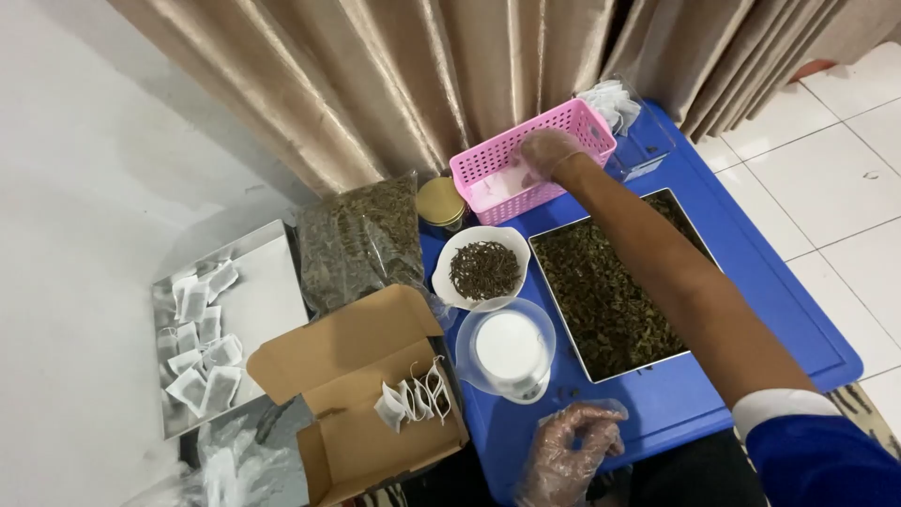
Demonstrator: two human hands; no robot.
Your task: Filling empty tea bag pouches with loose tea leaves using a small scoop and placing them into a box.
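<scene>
My right hand (547, 153), in a clear plastic glove, reaches far forward into a pink plastic basket (582, 122); whether it holds anything there is hidden. My left hand (570, 455), also gloved, rests near the front edge of the blue table (788, 310) with fingers curled and nothing visible in it. Under my right arm lies a metal tray (563, 310) full of dry tea leaves. A white bowl (465, 246) of dark leaves and a small scale with a clear cup (507, 352) stand to its left.
An open cardboard box (357, 441) holds several filled tea bags (413, 399). A silver tray (267, 291) at left carries more bags. A clear bag of leaves (361, 239), a gold lid (439, 200) and a clear container of empty bags (619, 108) stand near the curtain.
</scene>
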